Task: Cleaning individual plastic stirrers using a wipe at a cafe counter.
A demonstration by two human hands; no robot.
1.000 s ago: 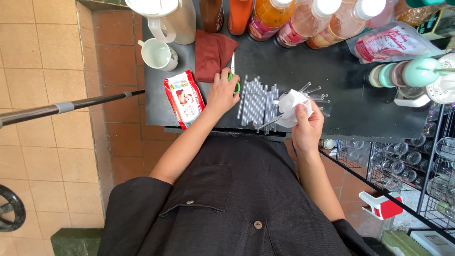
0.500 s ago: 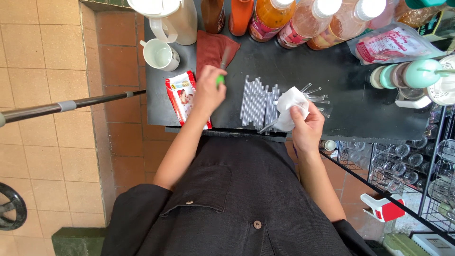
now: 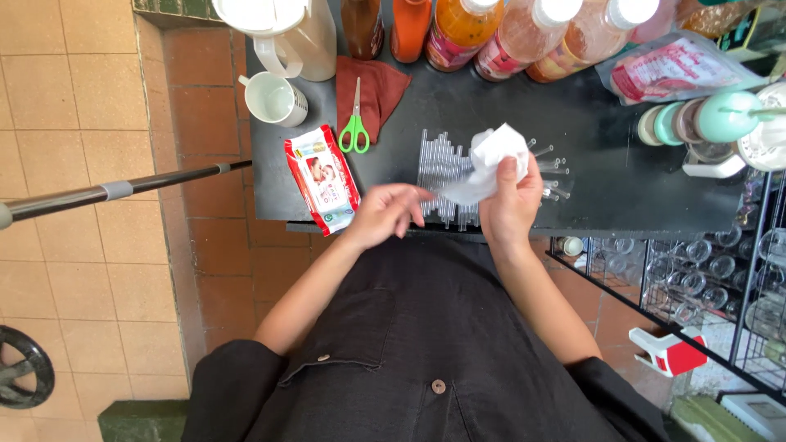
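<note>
- Hands first: right hand is pinching a crumpled white wipe between thumb and fingers, lifting it just above the counter's near edge, seemingly so its loose tail hangs free toward the other hand.
- Left hand is hovering empty, fingers loosely curled and half open, its tips just beside the wipe's trailing corner.
- Directly beneath both hands, a row of clear plastic tubes is lying side by side on the dark counter, probably lined up for handling one at a time.
- Just left of them, a red-and-white wipe packet is resting flat, close at hand.
- Further back, green-handled scissors are lying on a folded brown cloth, apart from the hands.
- At the far edge, a white mug, a pale jug and a line of coloured drink bottles are standing upright, out of the working area.
</note>
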